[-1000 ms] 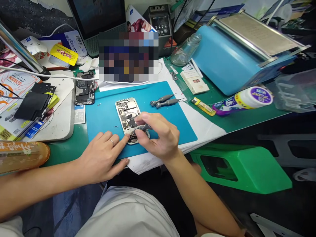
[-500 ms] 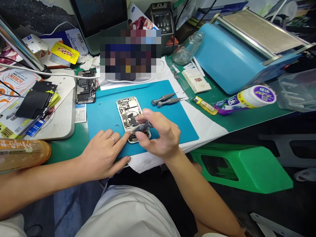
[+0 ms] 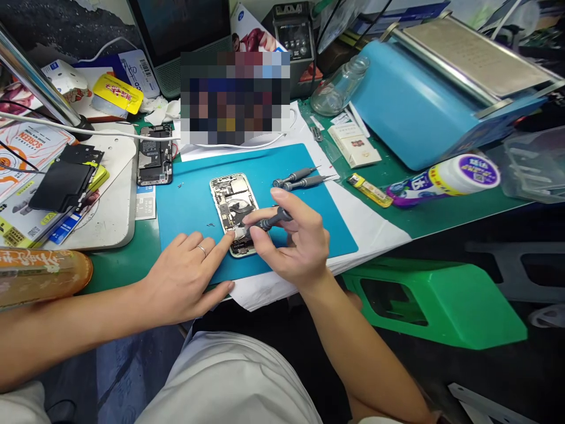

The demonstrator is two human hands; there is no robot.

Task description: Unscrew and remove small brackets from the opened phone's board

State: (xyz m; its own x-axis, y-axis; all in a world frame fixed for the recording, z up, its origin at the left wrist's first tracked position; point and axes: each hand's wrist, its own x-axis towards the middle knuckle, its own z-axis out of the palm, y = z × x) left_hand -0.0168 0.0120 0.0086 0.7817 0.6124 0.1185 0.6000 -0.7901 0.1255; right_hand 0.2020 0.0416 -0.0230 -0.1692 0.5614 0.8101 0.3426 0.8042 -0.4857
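An opened phone [image 3: 231,203] with its inner boards bare lies on a blue work mat [image 3: 194,200]. My right hand [image 3: 295,244] pinches a small grey screwdriver [image 3: 271,221], whose tip rests at the phone's lower part. My left hand [image 3: 188,282] lies flat on the mat with a ring on one finger. Its forefinger presses against the phone's lower left corner.
Two spare screwdrivers [image 3: 300,178] lie on the mat's far right. A second opened phone [image 3: 153,155] sits at left beside black parts [image 3: 66,179]. A blue machine [image 3: 432,88], glass jar [image 3: 338,88], glue bottle [image 3: 445,176], lighter [image 3: 369,190] and green stool [image 3: 436,297] stand to the right.
My right hand has tilted the screwdriver so its handle swings out to the right, away from the phone. My left hand stays put.
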